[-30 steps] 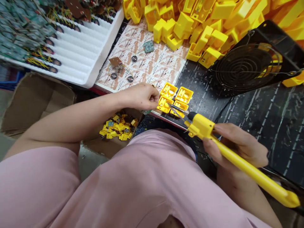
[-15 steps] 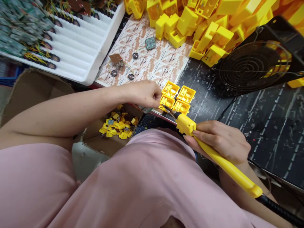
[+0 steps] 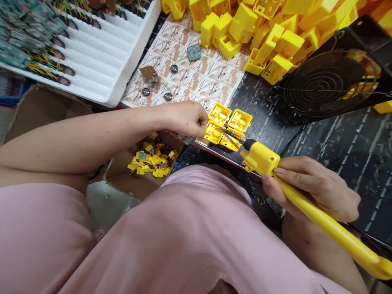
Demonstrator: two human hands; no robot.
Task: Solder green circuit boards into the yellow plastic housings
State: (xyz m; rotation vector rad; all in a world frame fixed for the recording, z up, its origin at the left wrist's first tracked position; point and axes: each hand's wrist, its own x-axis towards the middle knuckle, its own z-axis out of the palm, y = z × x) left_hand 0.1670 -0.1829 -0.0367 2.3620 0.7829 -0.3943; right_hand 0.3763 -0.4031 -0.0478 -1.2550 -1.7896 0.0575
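Apart, the right hand clasped a long yellow plastic-handled tool, the left hand, arm outstretched, curled beside square yellow plastic housings, its hold unclear.

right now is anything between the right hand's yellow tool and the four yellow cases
Nothing visible: the yellow tool in the right hand reaches over the yellow cases; the left hand is on their opposite side, the fan apart.

Left fingers curled, anything between them hidden; yellow tool, black fan cut off by right edge.
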